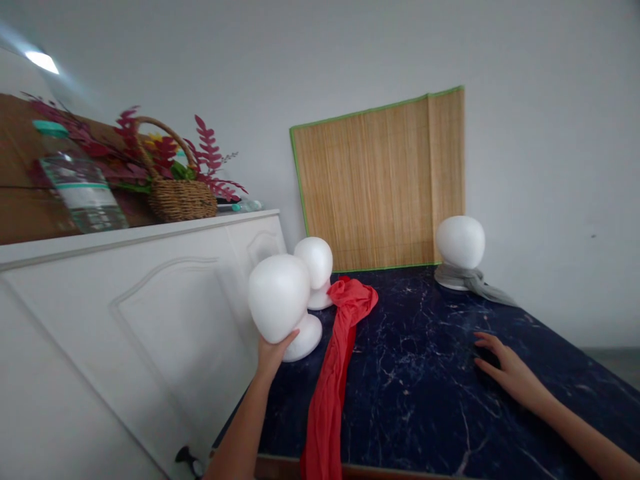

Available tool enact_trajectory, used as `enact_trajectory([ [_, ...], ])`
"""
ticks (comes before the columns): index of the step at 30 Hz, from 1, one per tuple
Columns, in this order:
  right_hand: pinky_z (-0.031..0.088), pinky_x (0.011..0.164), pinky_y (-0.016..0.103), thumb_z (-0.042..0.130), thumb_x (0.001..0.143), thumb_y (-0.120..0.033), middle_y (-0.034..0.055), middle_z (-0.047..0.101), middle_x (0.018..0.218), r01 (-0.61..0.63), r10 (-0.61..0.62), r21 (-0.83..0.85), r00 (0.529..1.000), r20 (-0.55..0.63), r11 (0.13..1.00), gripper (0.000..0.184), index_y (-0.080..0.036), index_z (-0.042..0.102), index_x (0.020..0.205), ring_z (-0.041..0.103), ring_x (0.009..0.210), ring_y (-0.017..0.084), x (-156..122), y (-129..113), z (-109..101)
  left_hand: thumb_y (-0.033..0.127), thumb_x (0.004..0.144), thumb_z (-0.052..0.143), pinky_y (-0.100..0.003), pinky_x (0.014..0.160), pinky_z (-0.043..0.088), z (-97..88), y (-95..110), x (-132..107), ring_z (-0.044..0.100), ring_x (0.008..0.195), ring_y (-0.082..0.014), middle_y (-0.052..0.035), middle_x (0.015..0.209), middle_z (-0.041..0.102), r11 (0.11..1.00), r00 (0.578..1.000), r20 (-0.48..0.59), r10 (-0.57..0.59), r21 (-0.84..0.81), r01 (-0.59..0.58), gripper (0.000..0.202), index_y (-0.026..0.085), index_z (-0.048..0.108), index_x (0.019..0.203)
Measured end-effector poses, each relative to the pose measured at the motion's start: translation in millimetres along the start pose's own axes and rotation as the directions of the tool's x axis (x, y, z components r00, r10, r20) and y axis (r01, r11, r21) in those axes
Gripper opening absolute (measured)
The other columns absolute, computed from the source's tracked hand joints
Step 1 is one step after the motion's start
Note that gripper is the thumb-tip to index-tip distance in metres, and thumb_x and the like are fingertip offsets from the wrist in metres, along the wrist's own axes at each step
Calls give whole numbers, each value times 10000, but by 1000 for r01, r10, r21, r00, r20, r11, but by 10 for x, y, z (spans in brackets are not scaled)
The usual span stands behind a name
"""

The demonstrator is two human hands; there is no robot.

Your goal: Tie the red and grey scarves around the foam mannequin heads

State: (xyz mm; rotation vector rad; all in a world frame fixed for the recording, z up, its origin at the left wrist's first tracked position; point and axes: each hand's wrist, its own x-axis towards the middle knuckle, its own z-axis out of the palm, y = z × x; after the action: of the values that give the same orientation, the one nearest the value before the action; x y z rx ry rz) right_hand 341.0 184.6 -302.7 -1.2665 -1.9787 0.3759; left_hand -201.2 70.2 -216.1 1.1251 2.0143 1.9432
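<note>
My left hand (pixel 273 352) is closed on the neck of a white foam mannequin head (pixel 280 297) at the left edge of the dark marble table (pixel 425 373). A second white foam head (pixel 315 267) stands just behind it. A long red scarf (pixel 335 373) lies beside them, bunched at the far end and trailing over the table's near edge. My right hand (pixel 503 367) rests flat on the table to the right, fingers spread, holding nothing. A third foam head (pixel 460 243) with a grey scarf (pixel 475 281) around its neck stands at the far right.
A bamboo mat (pixel 380 183) leans on the wall behind the table. To the left a white cabinet (pixel 150 300) carries a wicker basket of red leaves (pixel 175 187) and a water bottle (pixel 80 183).
</note>
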Motion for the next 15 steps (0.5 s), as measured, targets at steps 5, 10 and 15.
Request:
enact_trajectory([
  [5, 384, 1038, 533, 569, 781, -542, 119, 620, 1143, -77, 79, 194, 997, 0, 978, 629, -226, 403, 1299, 560, 1117, 313, 8, -5, -13, 346, 562, 838, -425, 1045, 448, -129, 139, -137, 563, 1195, -279, -148, 1275, 602, 998, 998, -59, -4, -63, 0, 756, 136, 547, 1226],
  [10, 406, 1038, 520, 568, 798, -591, 122, 601, 1211, -122, 139, 466, 990, -1, 876, 599, -246, 434, 1270, 574, 1123, 299, -157, -793, -48, 342, 546, 835, -444, 1123, 353, 114, 422, -471, 538, 1219, -278, -137, 1250, 617, 982, 999, -29, -29, -186, 23, 686, 148, 581, 1152],
  [15, 208, 1154, 529, 615, 828, -483, 73, 331, 1510, 63, -135, 498, 985, 111, 865, 766, -315, 222, 1463, 281, 1396, 268, -197, -1954, -12, 295, 419, 885, -491, 1026, 451, 934, 943, -1265, 589, 1115, -291, -115, 1165, 643, 929, 971, 225, 85, -369, 5, 775, 201, 557, 1115],
])
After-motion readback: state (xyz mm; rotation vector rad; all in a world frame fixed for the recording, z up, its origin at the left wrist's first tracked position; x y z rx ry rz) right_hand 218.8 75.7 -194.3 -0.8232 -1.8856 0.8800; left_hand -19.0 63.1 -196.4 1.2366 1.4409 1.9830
